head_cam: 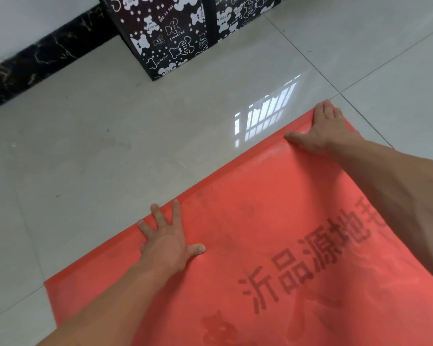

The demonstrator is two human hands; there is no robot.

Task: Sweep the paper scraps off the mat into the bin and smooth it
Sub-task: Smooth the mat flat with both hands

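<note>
red and thin, the glossy plastic mat [260,208] lies on the pale shiny floor tiles [98,158] in front of me, filling the lower right of my view, its far edge slanting from lower left to upper right. my left hand [169,242] lies flat on the mat just inside that far edge, palm down, fingers straight and spread wide, thumb out to the side, holding nothing. my right hand [326,131] is flat as well, up at the far corner of the mat, fingertips reaching the edge and thumb splayed along it; it grips nothing, only presses on the sheet. between my forearms the mat bears large dark printed characters [310,258], and a darker cartoon figure [218,330] shows near the bottom of my view. beyond the mat, well apart from it, a black bag printed with white bears [175,33] stands on the tiles near a black marbled skirting board [35,61] under a white wall [23,16]. a bright window reflection [268,113] sits on the floor just past my right hand.
</note>
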